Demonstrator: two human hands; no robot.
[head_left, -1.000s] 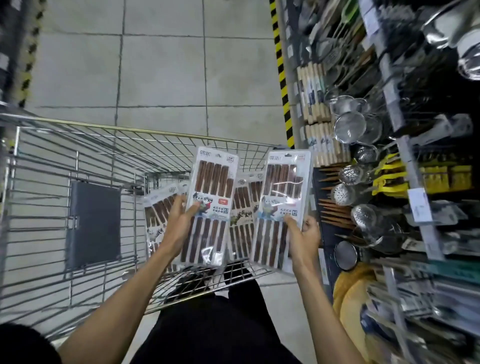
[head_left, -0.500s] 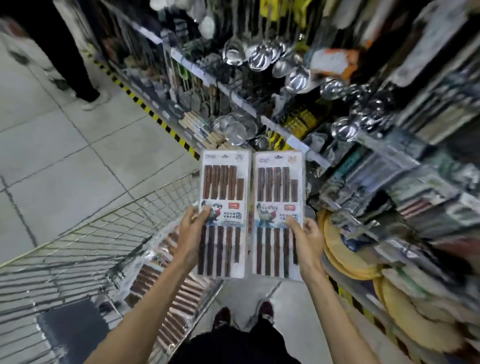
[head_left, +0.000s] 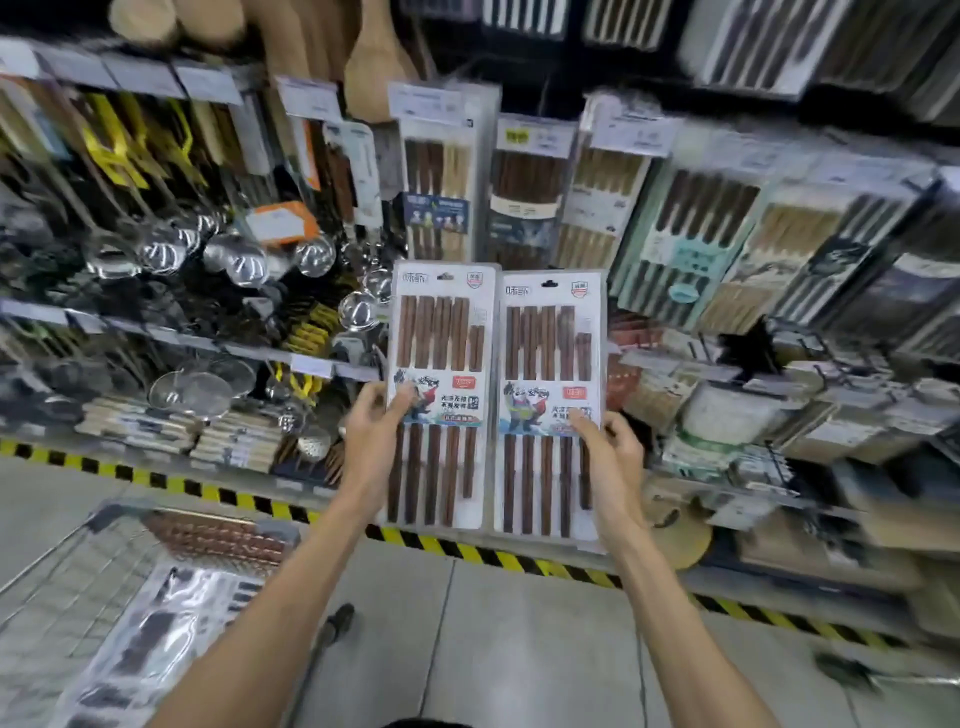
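At mid-frame, L hand (head_left: 371, 436) pinches the left chopstick pack (head_left: 440, 353) at its left edge, thumb on the printed label, fingers behind the card. R hand (head_left: 613, 457) grips the right chopstick pack (head_left: 549, 358) at its right edge, thumb on the front too. Both packs are upright & side by side, inner edges meeting, right one a bit lower, held up in front of the store shelves. Each has dark brown sticks under clear plastic on white card. Just behind hang other chopstick packs (head_left: 524, 192), dark & light wood. Further left are steel ladles (head_left: 244, 260) and a mesh strainer (head_left: 189, 395). Yellow-black floor tape (head_left: 467, 551) runs along the shelf foot. Wire cart (head_left: 67, 582) sits bottom left w/ more packs (head_left: 218, 538) lying in it.
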